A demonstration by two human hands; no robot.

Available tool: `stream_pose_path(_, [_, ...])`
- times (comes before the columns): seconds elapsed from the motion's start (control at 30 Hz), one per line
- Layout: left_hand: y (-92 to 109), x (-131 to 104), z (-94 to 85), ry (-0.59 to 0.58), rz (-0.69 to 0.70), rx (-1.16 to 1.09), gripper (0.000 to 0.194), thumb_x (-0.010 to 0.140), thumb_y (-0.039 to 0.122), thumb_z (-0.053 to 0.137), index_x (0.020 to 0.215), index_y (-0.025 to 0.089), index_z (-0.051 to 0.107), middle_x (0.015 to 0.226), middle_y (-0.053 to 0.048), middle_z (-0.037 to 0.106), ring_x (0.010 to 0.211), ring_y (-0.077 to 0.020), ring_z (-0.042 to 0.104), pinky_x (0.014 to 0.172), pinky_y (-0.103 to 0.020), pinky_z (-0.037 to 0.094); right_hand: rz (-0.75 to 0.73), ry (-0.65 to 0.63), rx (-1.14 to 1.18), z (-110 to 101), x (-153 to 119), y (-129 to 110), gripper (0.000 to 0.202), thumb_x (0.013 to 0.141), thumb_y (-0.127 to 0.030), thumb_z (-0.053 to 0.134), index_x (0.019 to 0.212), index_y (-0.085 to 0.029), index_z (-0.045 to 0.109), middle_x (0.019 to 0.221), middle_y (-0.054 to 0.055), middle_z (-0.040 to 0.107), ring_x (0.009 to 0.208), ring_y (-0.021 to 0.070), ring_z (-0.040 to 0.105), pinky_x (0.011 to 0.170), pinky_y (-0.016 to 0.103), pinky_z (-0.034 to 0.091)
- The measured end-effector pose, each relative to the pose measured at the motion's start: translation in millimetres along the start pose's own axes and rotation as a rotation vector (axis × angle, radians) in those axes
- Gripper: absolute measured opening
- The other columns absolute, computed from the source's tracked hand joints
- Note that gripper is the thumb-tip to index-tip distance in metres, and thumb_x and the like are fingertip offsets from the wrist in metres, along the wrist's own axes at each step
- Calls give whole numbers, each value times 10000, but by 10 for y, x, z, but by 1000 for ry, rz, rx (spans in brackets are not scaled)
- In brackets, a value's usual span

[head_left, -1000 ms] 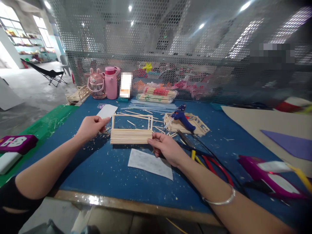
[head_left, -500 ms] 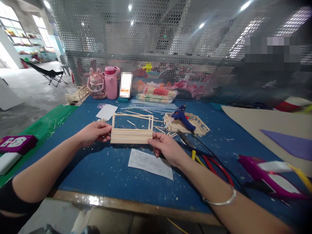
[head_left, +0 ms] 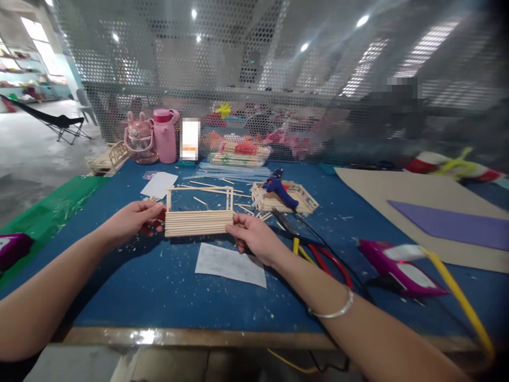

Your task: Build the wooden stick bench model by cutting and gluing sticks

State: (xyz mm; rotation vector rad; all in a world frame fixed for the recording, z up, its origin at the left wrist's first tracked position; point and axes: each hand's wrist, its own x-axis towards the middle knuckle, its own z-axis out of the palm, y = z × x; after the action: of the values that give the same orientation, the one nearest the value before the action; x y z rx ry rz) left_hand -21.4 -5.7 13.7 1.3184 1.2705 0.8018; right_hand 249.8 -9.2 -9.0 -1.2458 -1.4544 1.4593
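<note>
Between my two hands is a wooden stick panel [head_left: 199, 223], its lower half filled with rows of sticks and its upper half an open frame. My left hand [head_left: 140, 218] pinches its left edge. At the lower right corner, my right hand [head_left: 251, 236] grips it between thumb and fingers. The panel is held above the blue table [head_left: 131, 297]. Just below it lies a sheet of white paper [head_left: 230, 265]. Behind and to the right, a blue glue gun [head_left: 281, 192] rests on a wooden stick tray [head_left: 306, 198].
Loose sticks [head_left: 202, 201] and bagged sticks [head_left: 238, 154] lie toward the back. Red-handled pliers [head_left: 332, 260] and a purple device [head_left: 401, 268] are on the right. A pink bottle [head_left: 165, 137] stands by the perforated screen [head_left: 159, 69]. Purple sheet [head_left: 449, 223] lies on beige board [head_left: 366, 196].
The view has turned a little to the right, so the scene sits further left. Both hands keep their hold on the stick panel, which looks nearly the same.
</note>
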Motion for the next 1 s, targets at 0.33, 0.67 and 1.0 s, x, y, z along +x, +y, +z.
stream_pose_path(0.33, [-1,-17,109,158,76,110,311,606,462,699,732,184,640,604,14,605,550,-100,549,510,-198,439,100,87,143,10,30,-73,356,808,-487,469,622,-185,438,469,-61,428,332,47,329,302,179,319])
stream_pose_path(0.67, [-24,-8,103,149,97,138,318,609,473,696,737,187,649,606,9,614,560,-103,555,519,-198,443,153,122,47,37,38,-120,400,886,-418,376,559,-189,406,368,-61,375,292,64,317,289,181,277])
stream_pose_path(1.0, [-22,-4,108,145,107,121,344,594,483,702,742,177,652,611,8,607,560,-102,544,520,-198,445,146,122,37,38,36,-121,388,882,-413,389,566,-189,419,367,-62,387,293,64,316,293,181,285])
